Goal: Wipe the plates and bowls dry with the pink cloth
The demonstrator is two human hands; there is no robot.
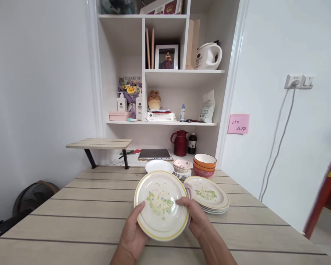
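Observation:
A white plate (161,224) with a yellow-green rim and a flower print is held up over the table, its face tilted toward me. My left hand (134,230) grips its lower left edge, thumb on the front and fingers behind. On the right edge, my right hand (197,217) is closed with its thumb on the plate's face. A pale pinkish cloth (189,189) shows between that hand and the plate's edge; most of it is hidden. Just right of it lies a stack of matching flowered plates (209,195).
Behind the held plate stand a white plate (158,166), small pink bowls (182,165) on stacked saucers, and orange and red bowls (204,165). A small raised shelf (99,143) stands at the back left. A red jug (180,143), dark bottle (192,143) and laptop (154,154) occupy the cabinet.

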